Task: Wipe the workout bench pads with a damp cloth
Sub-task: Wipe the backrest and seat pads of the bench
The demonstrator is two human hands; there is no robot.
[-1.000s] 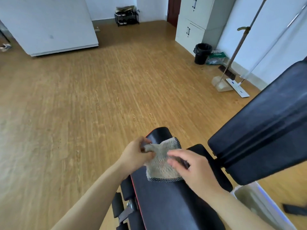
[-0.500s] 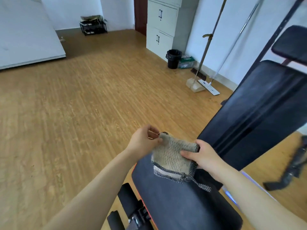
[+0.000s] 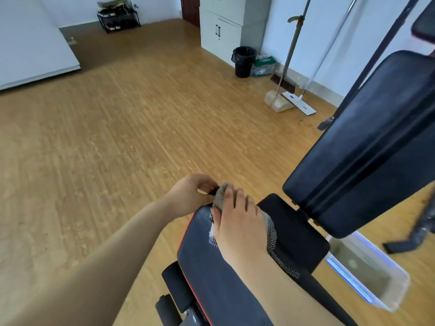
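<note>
The black seat pad (image 3: 294, 234) of the workout bench lies low in the middle, with a red trim along its left side. Its inclined black back pad (image 3: 367, 158) rises at the right. A grey-beige cloth (image 3: 220, 196) with a black-and-white mesh edge lies folded on the seat pad's far end. My right hand (image 3: 237, 222) presses flat on top of the cloth and hides most of it. My left hand (image 3: 190, 196) pinches the cloth's far corner at the pad's edge.
A clear plastic tub (image 3: 367, 276) of murky water stands on the wooden floor right of the bench. A black bin (image 3: 243, 61), a mop (image 3: 299, 104) and a broom lean near the far wall by grey cabinets (image 3: 220, 27). A black foam roller (image 3: 175, 282) sticks out at the bench's foot.
The cloth, held up between both hands before, now lies on the seat pad. My right hand has moved on top of it and flattened; my left hand still holds a corner.
</note>
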